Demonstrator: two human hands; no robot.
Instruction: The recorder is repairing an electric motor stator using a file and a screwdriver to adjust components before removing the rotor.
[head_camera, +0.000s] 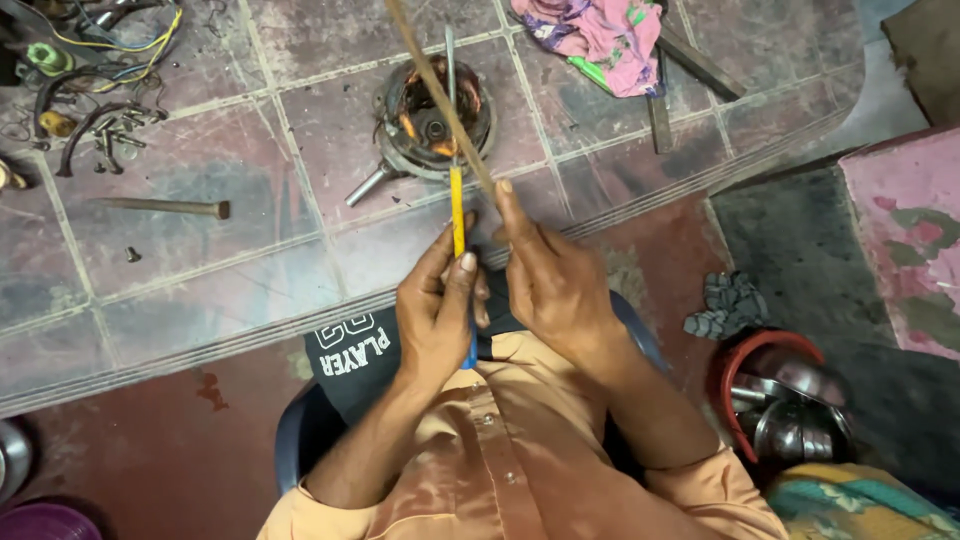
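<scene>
Hands first: our left hand (437, 318) is clamped on a yellow-handled screwdriver (457, 215), our right hand (553, 280) pinched on a thin wooden stick (440, 100), the two crossing. Beyond them a motor stator (430, 125) sits on the tiled step (250, 200). Bolts (115, 135) and wires (110, 45) lie far left, a pink cloth (600, 35) far right. Bare tiles remain between.

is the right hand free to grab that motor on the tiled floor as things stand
Probably not right away. The right hand is closed on a thin brown stick, so it would have to let go first. The motor lies just ahead with nothing between except the screwdriver in the left hand.
</scene>
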